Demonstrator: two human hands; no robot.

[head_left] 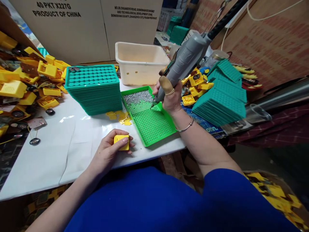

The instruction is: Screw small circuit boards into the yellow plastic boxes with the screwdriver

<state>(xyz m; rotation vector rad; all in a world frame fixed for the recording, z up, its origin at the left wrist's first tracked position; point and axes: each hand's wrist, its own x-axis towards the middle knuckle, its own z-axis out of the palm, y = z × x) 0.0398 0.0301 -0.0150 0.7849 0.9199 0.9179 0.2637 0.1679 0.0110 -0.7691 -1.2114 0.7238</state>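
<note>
My left hand (pixel 113 145) is closed around a small yellow plastic case (pixel 122 142), just above the front edge of the white table. In my right hand (pixel 172 96) is a grey electric screwdriver (pixel 187 58), gripped low on its body with the tip pointing down. Tan finger covers show on that hand. The screwdriver's tip is over a bright green perforated tray (pixel 154 124). Small silver screws (pixel 138 97) are heaped at the tray's far end. Flat yellow plastic pieces (pixel 122 117) lie to the left of the tray.
Stacked teal trays (pixel 95 91) stand behind my left hand, and more teal trays (pixel 219 100) sit at the right. A cream bin (pixel 142 64) is at the back. Yellow cases with wires and speakers (pixel 48 71) pile up on the left. A black cable (pixel 227 17) rises from the screwdriver.
</note>
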